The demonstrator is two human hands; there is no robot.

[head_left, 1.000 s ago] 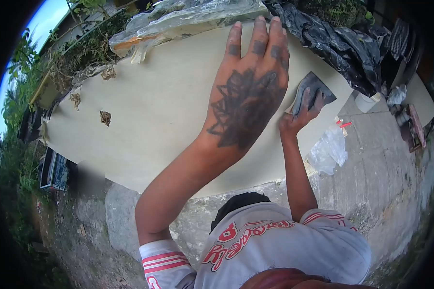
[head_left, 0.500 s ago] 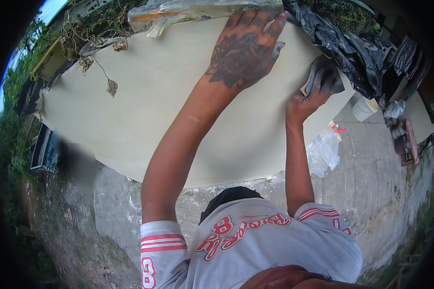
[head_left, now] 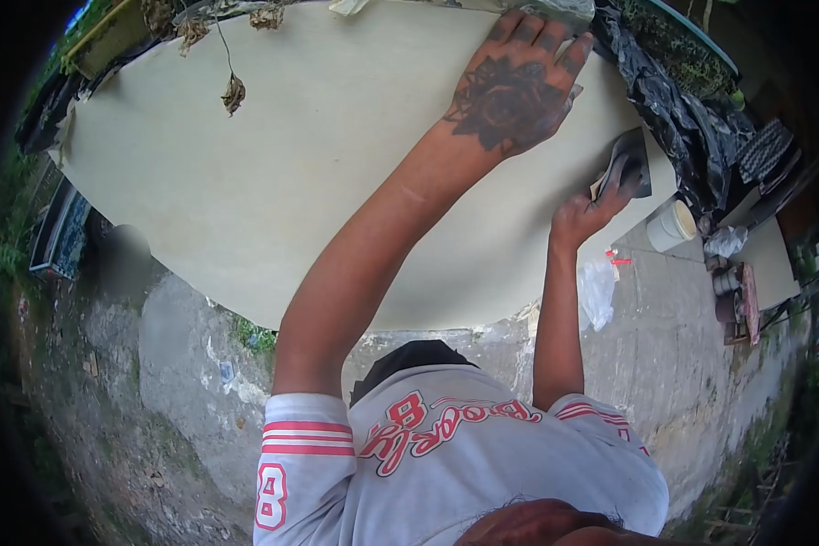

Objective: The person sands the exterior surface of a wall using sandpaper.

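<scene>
A large cream-coloured panel (head_left: 246, 182) stretches across the view in front of me. My left hand (head_left: 514, 100), with a dark flower tattoo on its back, lies flat on the panel's upper part. Its fingers are stretched out and somewhat apart, and the tips reach the clear plastic at the far edge. Near the panel's right edge, my right hand (head_left: 591, 214) grips a dark folded sheet of sandpaper (head_left: 642, 150) against the surface. Grey dust or smears cover those fingers, and part of the sheet is hidden beneath them.
Crumpled black plastic (head_left: 669, 109) runs along the upper right edge. Beyond it stands a white bucket (head_left: 670, 227) on the concrete floor (head_left: 646, 318). A clear plastic bag (head_left: 596, 291) lies below the panel. Dried leaves (head_left: 233, 94) hang over the panel's upper left.
The view has shifted, so the panel sits higher in it. My right hand and the sandpaper are closer to the panel's right edge; my left hand still lies flat near the top.
</scene>
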